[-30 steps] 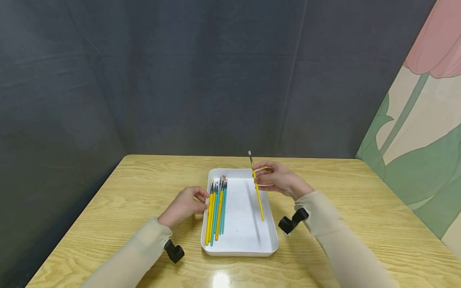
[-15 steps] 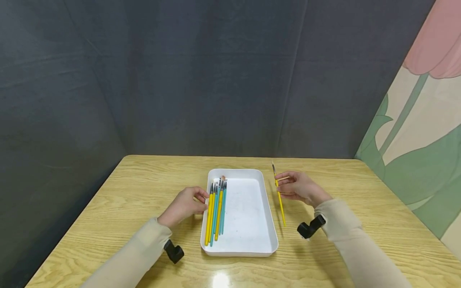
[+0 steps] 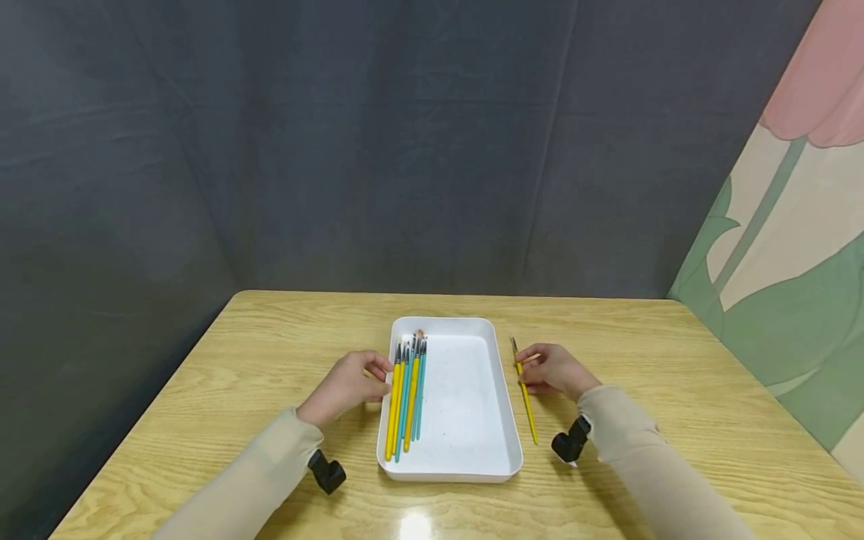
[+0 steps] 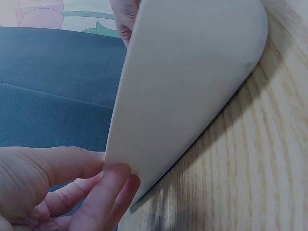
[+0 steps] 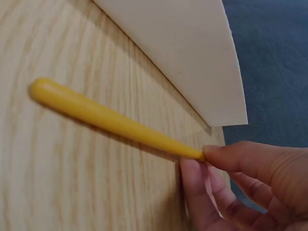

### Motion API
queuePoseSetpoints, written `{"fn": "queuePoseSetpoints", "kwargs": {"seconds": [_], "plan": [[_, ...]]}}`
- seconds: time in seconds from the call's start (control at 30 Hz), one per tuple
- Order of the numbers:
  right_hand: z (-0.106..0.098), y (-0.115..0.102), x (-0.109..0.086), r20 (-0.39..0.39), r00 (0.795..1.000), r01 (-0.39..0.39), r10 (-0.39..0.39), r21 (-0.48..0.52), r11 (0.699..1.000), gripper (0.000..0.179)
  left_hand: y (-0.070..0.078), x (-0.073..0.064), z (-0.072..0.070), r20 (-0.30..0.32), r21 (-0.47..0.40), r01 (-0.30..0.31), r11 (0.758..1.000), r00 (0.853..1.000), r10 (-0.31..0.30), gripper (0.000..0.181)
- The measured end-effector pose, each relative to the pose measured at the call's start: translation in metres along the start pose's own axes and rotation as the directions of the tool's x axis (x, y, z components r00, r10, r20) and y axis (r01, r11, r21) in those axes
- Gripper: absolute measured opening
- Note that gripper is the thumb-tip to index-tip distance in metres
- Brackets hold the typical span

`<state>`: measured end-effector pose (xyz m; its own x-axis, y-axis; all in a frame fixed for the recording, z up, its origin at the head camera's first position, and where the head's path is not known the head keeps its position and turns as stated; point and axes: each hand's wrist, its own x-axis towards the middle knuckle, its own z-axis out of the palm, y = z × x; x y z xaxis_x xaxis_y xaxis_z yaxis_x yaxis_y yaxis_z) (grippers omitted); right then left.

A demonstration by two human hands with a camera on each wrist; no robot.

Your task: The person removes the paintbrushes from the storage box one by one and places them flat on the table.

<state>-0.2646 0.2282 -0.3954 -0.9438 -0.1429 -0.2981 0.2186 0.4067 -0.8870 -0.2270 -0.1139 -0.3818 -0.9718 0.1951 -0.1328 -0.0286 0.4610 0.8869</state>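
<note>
Just right of the white tray [image 3: 466,420], my right hand [image 3: 550,370] pinches a slim yellow paintbrush [image 3: 529,412] between thumb and fingertips. In the right wrist view the brush's rounded handle [image 5: 110,120] lies low along the tabletop. My left hand [image 3: 351,386] is at the tray's left side. The left wrist view shows its thumb and fingertips pinching the tray's rim [image 4: 118,103]. Inside the tray, along its left wall, several yellow and teal paintbrushes [image 3: 409,397] lie side by side, bristles pointing away from me.
The tray stands on a light wood-grain table [image 3: 283,337]. A dark grey curtain [image 3: 378,150] hangs behind the table's far edge. To the right is a wall painted with a pink tulip [image 3: 817,90]. A black wrist camera [image 3: 572,441] sits on the right sleeve.
My right hand has carried the yellow paintbrush from above the tray to the right, then lowered it to the tabletop beside the tray. The left hand has stayed in place.
</note>
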Motion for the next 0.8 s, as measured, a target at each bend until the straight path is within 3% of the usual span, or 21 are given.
{"fn": "queuePoseSetpoints", "kwargs": {"seconds": [0.2,0.63,0.8], "plan": [[0.0039,-0.0028,0.0,-0.007,1.0,0.02,-0.02,-0.06,0.998,0.034,-0.0012,0.001,0.0004,-0.003,-0.004,0.001,1.0,1.0,-0.001,0.025],[0.0099,-0.008,0.0004,-0.043,0.998,-0.057,0.052,-0.145,0.988,0.034,0.0009,-0.0003,0.001,-0.002,0.004,0.01,1.0,1.0,-0.01,0.025],[0.0067,-0.0062,0.0013,-0.007,0.999,-0.042,0.041,-0.115,0.992,0.036,0.0009,0.0009,0.0014,-0.008,0.0,0.012,1.0,1.0,-0.012,0.026]]}}
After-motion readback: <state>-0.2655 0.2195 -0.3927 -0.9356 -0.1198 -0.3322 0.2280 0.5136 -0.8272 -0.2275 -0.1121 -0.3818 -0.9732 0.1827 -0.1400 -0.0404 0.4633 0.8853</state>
